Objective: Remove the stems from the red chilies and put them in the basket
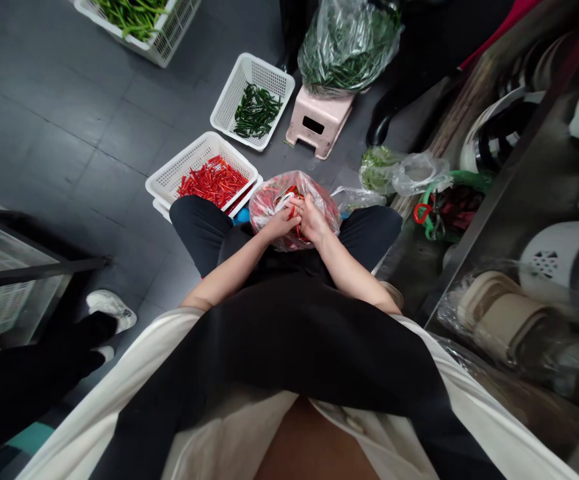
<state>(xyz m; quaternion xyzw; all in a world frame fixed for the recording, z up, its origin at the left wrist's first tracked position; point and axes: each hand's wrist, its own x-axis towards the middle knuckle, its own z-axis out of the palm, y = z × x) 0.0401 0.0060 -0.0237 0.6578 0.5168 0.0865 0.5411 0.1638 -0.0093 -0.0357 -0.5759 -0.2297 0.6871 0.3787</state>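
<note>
A clear plastic bag (268,200) of red chillies sits between my knees. Over its opening my left hand (284,221) is closed, fingers pressed around a red chilli (292,212). My right hand (311,217) meets it there, palm partly up, with its fingers curled against the left; what it holds, if anything, is too small to make out. To the left of the bag stands a white basket (172,175) with red chillies (212,182) in it. Beyond that, a second white basket (226,93) holds dark green chillies (256,111).
A pink stool (314,120) carries a big bag of green chillies (352,57). Another basket (169,40) stands at the upper left. Shelves with containers (564,253) line the right. A person's shoe (112,308) is at lower left, near a metal rack (34,270).
</note>
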